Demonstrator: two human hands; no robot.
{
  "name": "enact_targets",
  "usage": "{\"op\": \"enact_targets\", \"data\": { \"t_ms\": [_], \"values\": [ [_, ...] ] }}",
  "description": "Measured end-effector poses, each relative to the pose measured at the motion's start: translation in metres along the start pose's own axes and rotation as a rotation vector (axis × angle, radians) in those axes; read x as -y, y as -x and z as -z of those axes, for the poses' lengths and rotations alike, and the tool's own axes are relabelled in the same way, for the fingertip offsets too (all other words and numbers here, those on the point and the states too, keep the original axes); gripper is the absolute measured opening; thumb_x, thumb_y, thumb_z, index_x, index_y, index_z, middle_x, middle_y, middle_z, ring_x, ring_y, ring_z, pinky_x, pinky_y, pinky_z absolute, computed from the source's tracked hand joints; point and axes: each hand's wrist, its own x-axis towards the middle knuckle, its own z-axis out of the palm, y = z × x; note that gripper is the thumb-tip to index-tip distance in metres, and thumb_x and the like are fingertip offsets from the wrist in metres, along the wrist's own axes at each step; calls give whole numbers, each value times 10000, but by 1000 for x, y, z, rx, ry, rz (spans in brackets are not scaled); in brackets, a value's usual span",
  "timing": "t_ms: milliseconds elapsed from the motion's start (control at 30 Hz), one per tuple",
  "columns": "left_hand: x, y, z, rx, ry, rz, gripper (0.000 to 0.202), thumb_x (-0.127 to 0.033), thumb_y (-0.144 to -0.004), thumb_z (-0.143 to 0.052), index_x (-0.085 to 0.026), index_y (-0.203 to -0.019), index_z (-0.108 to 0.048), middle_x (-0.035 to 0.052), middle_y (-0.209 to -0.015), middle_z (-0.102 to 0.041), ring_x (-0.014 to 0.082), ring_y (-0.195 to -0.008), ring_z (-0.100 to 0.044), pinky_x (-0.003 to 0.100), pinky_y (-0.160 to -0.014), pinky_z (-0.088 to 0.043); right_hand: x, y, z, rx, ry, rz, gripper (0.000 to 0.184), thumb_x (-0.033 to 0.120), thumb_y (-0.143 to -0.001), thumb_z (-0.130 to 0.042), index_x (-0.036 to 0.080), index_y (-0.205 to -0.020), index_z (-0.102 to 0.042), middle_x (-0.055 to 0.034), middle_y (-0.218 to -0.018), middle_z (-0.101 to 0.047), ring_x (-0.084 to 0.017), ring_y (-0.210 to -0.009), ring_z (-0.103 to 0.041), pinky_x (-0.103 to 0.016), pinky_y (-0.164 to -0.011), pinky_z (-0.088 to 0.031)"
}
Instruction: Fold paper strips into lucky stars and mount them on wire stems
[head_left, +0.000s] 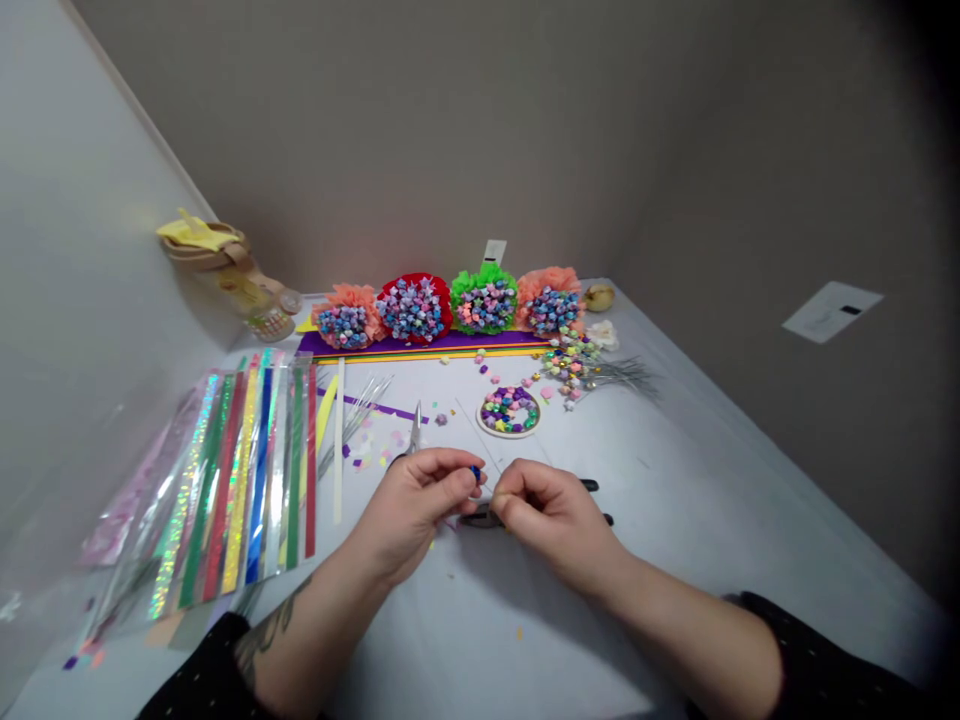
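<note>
My left hand (424, 495) is pinched on a small blue folded piece (475, 472), held just above the white table (675, 500). My right hand (547, 512) is closed close beside it, fingertips almost touching the left ones; what it holds is too small to make out. Under my right hand lies a dark tool with black handles (592, 486). A pair of scissors (415, 430) lies just beyond my left hand.
Packs of shiny coloured paper strips (240, 470) lie at the left. A round dish of small paper stars (508, 411) sits ahead, with loose stars and wire stems (600, 375) to its right. Several star bouquets (450, 305) line the far wall.
</note>
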Motion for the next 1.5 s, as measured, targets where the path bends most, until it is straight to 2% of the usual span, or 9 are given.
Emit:
{"op": "enact_targets", "data": {
  "t_ms": [133,233,367,533,733,967,1333,1500],
  "values": [
    [0,0,-2,-9,59,25,225,-239,-581,-827,-142,-752,-718,11,-633,-663,69,-528,-580,153,-517,-448,-1,3,-2,-19,97,70,122,144,-718,-469,179,-601,-464,41,-549,-447,-83,-518,-387,-200,-506,-336],
    [0,-1,-1,6,89,60,281,-239,-566,-836,-145,-806,-725,20,-651,-673,75,-551,-592,159,-540,-458,-2,6,-2,-40,205,153,137,113,-721,-463,180,-602,-466,40,-550,-462,-83,-515,-404,-197,-509,-337],
    [1,-2,1,36,58,105,274,-260,-561,-840,-129,-772,-724,26,-620,-665,81,-573,-595,158,-552,-447,-4,8,-1,-69,310,254,148,78,-714,-460,176,-606,-478,40,-553,-489,-77,-510,-428,-185,-514,-343],
    [1,-3,3,25,21,83,270,-269,-543,-843,-134,-740,-718,-1,-599,-632,59,-506,-544,165,-510,-411,-4,8,0,-104,380,354,155,65,-712,-457,169,-600,-480,42,-542,-494,-68,-500,-432,-174,-512,-339],
    [3,-2,0,43,-15,61,246,-242,-543,-841,-132,-726,-720,-7,-580,-617,55,-504,-525,168,-513,-391,-1,8,1,-97,349,305,156,69,-707,-463,166,-586,-477,56,-505,-451,-57,-468,-399,-160,-475,-319],
    [5,-1,-2,99,23,43,202,-225,-591,-823,-126,-737,-724,-2,-591,-621,49,-530,-529,161,-546,-403,-3,9,0,-110,336,353,150,73,-722,-462,169,-611,-495,47,-529,-486,-62,-480,-424,-165,-488,-342],
    [6,2,-5,78,68,30,206,-225,-562,-836,-131,-706,-722,-4,-572,-628,53,-516,-533,168,-542,-413,-11,12,-3,-134,362,377,150,115,-789,-465,178,-656,-493,32,-566,-508,-83,-515,-466,-194,-522,-369],
    [4,2,-6,85,59,36,211,-239,-557,-838,-129,-696,-724,-3,-574,-630,51,-517,-532,163,-537,-409,-9,10,-4,-120,306,332,158,137,-800,-477,177,-648,-490,38,-561,-487,-81,-510,-441,-194,-512,-357]
  ]
}}
